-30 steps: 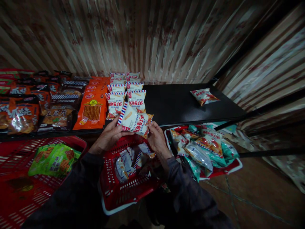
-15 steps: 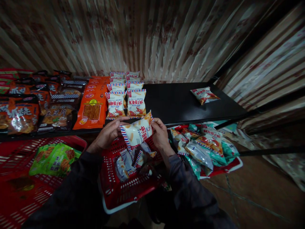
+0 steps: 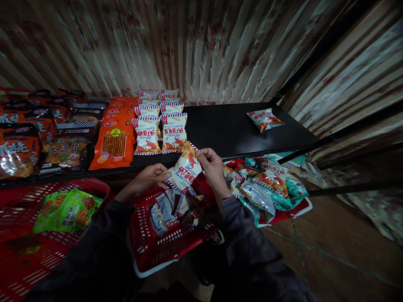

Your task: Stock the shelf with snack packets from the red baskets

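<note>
Between my two hands is a white snack bag with striped edges, tilted above a red basket. My left hand pinches its lower left edge. My right hand grips its upper right edge with thumb and fingers. More white and silver snack bags lie in the basket below. Just beyond my hands, two rows of matching white snack bags stand upright on a black shelf.
Orange stick-snack packs and dark chip bags fill the shelf's left. One snack bag lies at its right. Green packs sit in the left basket; a right basket holds several bags. A black post crosses at right.
The snack bag in my hands has been turned, so its printed picture now shows near the top. The whole view has shifted slightly, with the shelf and baskets appearing further left.
</note>
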Motion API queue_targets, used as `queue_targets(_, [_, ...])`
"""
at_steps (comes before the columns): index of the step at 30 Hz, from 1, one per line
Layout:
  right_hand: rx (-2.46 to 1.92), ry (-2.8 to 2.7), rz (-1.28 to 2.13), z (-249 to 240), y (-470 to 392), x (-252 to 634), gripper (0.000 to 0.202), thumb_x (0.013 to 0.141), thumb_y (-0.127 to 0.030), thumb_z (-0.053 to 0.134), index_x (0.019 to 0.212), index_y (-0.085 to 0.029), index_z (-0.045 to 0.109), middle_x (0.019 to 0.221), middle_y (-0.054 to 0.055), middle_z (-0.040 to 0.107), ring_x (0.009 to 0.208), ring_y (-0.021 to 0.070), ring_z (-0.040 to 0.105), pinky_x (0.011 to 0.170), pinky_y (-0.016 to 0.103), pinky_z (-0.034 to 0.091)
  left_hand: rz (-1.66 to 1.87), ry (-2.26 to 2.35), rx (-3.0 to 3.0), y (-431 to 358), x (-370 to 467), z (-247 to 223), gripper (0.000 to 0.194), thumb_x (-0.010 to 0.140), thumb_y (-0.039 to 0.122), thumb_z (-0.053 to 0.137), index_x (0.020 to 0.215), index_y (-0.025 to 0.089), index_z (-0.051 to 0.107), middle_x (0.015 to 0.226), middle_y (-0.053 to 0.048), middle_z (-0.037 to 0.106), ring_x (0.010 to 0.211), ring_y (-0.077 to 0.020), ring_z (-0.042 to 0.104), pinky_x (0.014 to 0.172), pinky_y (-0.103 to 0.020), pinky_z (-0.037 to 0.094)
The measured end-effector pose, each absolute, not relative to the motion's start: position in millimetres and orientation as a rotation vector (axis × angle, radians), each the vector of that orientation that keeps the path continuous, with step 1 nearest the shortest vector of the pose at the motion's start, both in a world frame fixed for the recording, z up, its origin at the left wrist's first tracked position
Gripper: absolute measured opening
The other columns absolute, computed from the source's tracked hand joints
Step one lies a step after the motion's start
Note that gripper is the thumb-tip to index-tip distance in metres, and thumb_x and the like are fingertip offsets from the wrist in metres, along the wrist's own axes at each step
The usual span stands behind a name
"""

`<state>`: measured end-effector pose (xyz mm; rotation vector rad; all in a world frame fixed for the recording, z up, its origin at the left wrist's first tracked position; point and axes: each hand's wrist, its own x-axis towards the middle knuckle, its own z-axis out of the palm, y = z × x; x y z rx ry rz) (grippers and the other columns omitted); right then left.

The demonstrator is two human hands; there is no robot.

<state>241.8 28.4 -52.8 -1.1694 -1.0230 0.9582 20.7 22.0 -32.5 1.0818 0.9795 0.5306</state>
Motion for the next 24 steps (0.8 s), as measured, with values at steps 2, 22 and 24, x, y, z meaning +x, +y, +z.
queue_targets(2, [-1.184,-1.021,0.958,-53,28,242,0.022,0.074,-0.040,0.069,0.070,-0.020,0.059,0.061,-0.006,0.054,0.051,0.0084,0.042,0.049,0.022,0.034,0.522,0.989,1.089,22,21,-33,0.046,0.062,0.051,0.078,0.078,0.015,0.054,0.077,-0.003,0.070,0.070,-0.0157,0.068,0.064,-0.029,0.055])
queue_targets(22, [-1.061,-0.656,1.133,-51,13,194,0.032,0.064,-0.046,0.074,0.068,-0.021,0.054,0.061,-0.007,0.055,0.055,0.0101,0.048,0.058,0.025,0.041,1.236,0.614,0.786,25,9,-10,0.044,0.077,0.047,0.068,0.109,0.016,0.065,0.118,-0.012,0.066,0.116,-0.0272,0.058,0.099,-0.043,0.047])
queue_targets(24, [-1.067,-0.627,1.031,-53,12,188,0.032,0.067,-0.047,0.072,0.070,-0.021,0.053,0.065,-0.006,0.055,0.059,0.0103,0.049,0.061,0.025,0.042,1.242,0.521,0.812,20,17,-12,0.051,0.072,0.047,0.073,0.113,0.019,0.063,0.124,-0.011,0.063,0.123,-0.0291,0.052,0.105,-0.047,0.041])
